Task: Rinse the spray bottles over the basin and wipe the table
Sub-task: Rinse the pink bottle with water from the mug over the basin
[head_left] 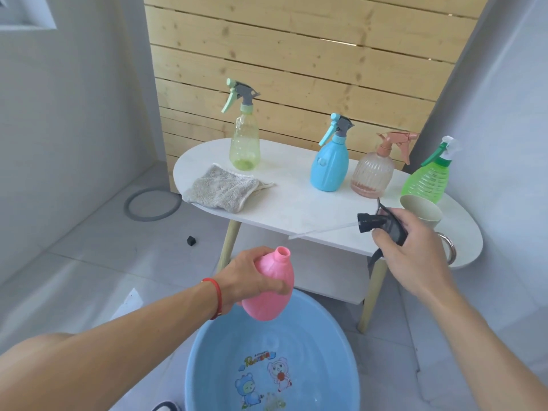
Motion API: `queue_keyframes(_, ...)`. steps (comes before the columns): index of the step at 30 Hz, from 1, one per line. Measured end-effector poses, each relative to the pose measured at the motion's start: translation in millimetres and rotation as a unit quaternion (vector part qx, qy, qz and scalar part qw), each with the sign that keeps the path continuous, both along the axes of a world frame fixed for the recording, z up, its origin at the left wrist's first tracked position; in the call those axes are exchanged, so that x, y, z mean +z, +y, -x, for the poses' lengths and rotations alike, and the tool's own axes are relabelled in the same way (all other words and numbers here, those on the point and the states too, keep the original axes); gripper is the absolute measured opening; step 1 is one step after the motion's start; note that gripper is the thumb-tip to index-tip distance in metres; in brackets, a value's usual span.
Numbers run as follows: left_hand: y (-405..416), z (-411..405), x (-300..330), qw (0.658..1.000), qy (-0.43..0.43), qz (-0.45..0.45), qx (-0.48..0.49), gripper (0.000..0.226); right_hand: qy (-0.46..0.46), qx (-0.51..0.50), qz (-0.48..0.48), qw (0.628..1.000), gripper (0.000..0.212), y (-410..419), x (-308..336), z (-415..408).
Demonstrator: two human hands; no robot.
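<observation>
We see a white oval table (296, 200) on pale wooden legs, set before a plank wall. On its top stand four spray bottles: a yellow-green bottle (245, 143) at the left, then a blue bottle (329, 166), a ribbed pink-tinted bottle (372, 173) and a green bottle (428, 180) at the right. A grey cloth (222, 188) lies at the left end, overhanging the edge, and a beige cup (421, 210) lies on its side just in front of the green bottle. A blue basin (207, 351) sits on the tiled floor (74, 277) below.
</observation>
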State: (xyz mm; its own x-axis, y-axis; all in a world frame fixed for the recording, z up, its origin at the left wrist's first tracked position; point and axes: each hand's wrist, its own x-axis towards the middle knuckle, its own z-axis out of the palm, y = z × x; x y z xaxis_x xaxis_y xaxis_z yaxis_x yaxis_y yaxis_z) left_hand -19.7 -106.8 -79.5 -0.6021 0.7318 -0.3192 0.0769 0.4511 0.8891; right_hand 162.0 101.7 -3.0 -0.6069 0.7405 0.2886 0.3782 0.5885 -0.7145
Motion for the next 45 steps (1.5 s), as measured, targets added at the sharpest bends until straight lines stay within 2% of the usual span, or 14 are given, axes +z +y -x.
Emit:
queue_keyframes(6,0.8,-3.1,-0.2,1.000,0.009,0.013,-0.018,0.049,0.001,-0.008,-0.059,0.998,0.035,-13.9,-1.2,-17.5)
queue_keyframes(12,0.9,-9.1,-0.2,0.997,0.045,0.014,-0.054,0.052,-0.003,0.060,-0.112,0.992,0.038,-27.1,-1.7,-16.0)
queue_keyframes(14,1.6,-11.3,-0.4,0.996,0.063,0.017,-0.065,0.054,-0.018,0.133,-0.154,0.979,0.042,-32.1,-6.1,-12.1)
queue_keyframes(17,3.6,-16.0,0.4,0.994,0.083,0.019,-0.074,0.055,-0.091,0.228,-0.230,0.942,0.050,-39.8,-17.7,-2.0)
queue_keyframes(19,5.0,-19.0,1.1,0.993,0.088,0.014,-0.073,0.055,-0.137,0.263,-0.273,0.915,0.054,-45.7,-23.2,6.1)
queue_keyframes(21,5.6,-21.5,2.4,0.994,0.087,0.008,-0.070,0.055,-0.156,0.276,-0.286,0.904,0.053,-48.1,-24.6,12.5)
queue_keyframes(27,4.2,-20.3,2.7,0.994,0.101,-0.002,-0.046,0.055,-0.201,0.298,-0.172,0.917,0.051,-53.8,-7.9,18.4)
queue_keyframes(30,4.3,-19.4,4.0,0.992,0.115,0.002,-0.044,0.059,-0.166,0.269,-0.106,0.943,0.033,-62.7,-2.2,19.7)
queue_keyframes(33,5.0,-20.9,3.6,0.989,0.141,0.008,-0.045,0.058,-0.184,0.250,-0.028,0.950,0.047,-67.0,7.1,19.5)
queue_keyframes(35,4.9,-20.5,2.6,0.987,0.152,0.011,-0.050,0.057,-0.194,0.261,0.015,0.946,0.046,-64.7,16.0,17.2)
queue_keyframes(40,2.7,-20.2,2.4,0.982,0.174,0.015,-0.073,0.060,-0.235,0.282,0.001,0.930,0.043,-57.4,23.9,8.1)
queue_keyframes(43,2.4,-20.1,0.8,0.979,0.185,0.012,-0.081,0.059,-0.260,0.282,0.006,0.924,0.072,-52.5,27.8,2.7)
queue_keyframes(45,2.0,-21.2,0.5,0.978,0.190,0.005,-0.088,0.055,-0.280,0.259,-0.032,0.924,0.070,-50.2,25.1,2.3)
